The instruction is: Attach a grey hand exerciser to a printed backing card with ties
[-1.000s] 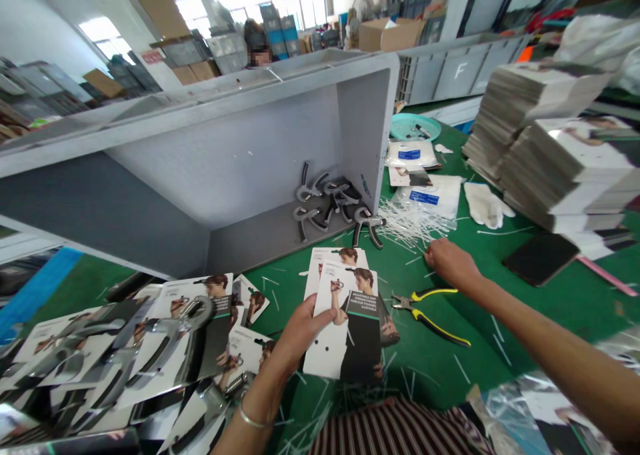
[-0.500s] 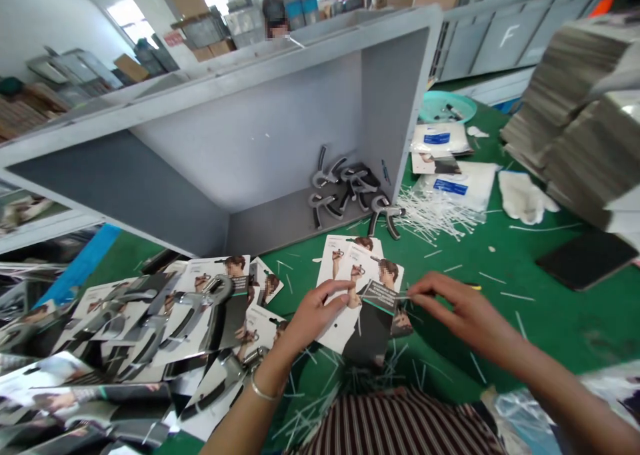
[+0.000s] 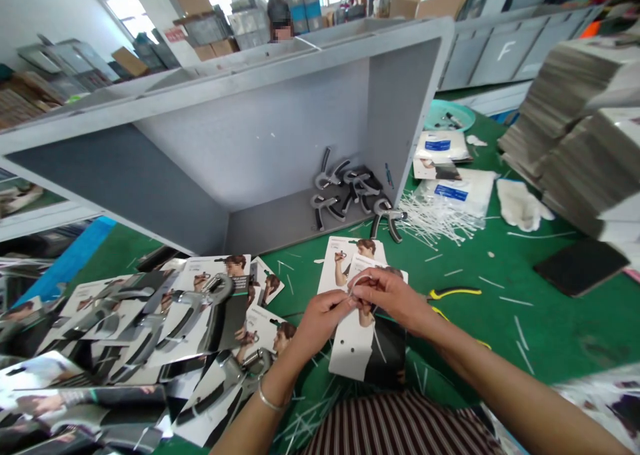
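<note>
2 bare hands meet at the centre of the frame over a printed backing card (image 3: 367, 352) that lies on the green table (image 3: 550, 322), just below a 2nd card (image 3: 345, 255) of the same print. the left hand (image 3: 320, 318), a thin bangle (image 3: 267, 402) on its wrist, comes up from the lower middle with fingers curled; the right hand (image 3: 395, 298) reaches in from the lower right, fingertips pressed together against the left's, both pinching something small and pale at the card's upper edge, too fine to make out. 1 pair of yellow-handled pliers (image 3: 453, 295) lies just right of the hands. a loose heap of white plastic ties (image 3: 430, 215) sits at centre right, beside 1 white glove (image 3: 520, 205). about 5 grey hand grippers (image 3: 350, 195) lie in the tipped grey bin (image 3: 250, 142). finished carded grippers (image 3: 165, 322), too many to count, spread across the lower left. 2 tall stacks of cards (image 3: 575, 122) fill the upper right. 1 dark flat tablet (image 3: 580, 265) lies at right. a grey crate (image 3: 505, 52) at top right bears the letter "f". the card print is too small to read.
</note>
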`<state>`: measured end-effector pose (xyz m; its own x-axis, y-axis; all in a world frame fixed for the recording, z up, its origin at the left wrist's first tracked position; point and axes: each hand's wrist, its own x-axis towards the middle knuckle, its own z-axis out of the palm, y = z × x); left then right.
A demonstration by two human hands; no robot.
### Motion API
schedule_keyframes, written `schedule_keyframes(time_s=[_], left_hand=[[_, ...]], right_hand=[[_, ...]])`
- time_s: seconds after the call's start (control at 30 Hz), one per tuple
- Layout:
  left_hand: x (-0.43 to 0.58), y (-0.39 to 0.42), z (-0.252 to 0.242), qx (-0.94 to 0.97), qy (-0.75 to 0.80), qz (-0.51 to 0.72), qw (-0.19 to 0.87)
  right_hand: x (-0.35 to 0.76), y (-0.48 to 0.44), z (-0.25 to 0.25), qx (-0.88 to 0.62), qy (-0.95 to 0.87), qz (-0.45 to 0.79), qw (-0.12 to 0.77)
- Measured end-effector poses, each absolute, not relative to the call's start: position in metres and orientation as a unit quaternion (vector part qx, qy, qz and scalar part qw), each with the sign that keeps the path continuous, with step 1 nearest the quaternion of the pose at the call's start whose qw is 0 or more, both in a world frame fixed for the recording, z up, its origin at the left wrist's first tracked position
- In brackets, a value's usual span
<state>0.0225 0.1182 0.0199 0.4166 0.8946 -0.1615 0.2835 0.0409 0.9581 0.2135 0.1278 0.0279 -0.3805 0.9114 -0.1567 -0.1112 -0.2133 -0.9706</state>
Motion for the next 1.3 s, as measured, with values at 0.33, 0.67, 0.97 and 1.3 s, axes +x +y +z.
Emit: schedule_keyframes(time_s=[0.33, 0.67, 0.97, 1.3], left_hand=[[0.025, 0.124, 0.016, 0.602, 0.491, 0.267, 0.570], [0.032, 0.126, 0.013, 0.625, 0.496, 0.264, 0.541], [0.010, 0.107, 0.006, 0.426, 0.465, 0.308, 0.713], [0.008, 0.170, 0.025, 0.713, 0.471, 0.197, 0.481]], right_hand=[[0.207, 0.119, 0.015, -0.361, -0.297, 0.746, 0.474], [0.206, 0.117, 0.008, -0.416, -0.454, 0.656, 0.436], [0.258, 0.122, 0.009, -0.504, -0.373, 0.540, 0.562], [0.212, 0.111, 0.026, -0.425, -0.391, 0.613, 0.540]])
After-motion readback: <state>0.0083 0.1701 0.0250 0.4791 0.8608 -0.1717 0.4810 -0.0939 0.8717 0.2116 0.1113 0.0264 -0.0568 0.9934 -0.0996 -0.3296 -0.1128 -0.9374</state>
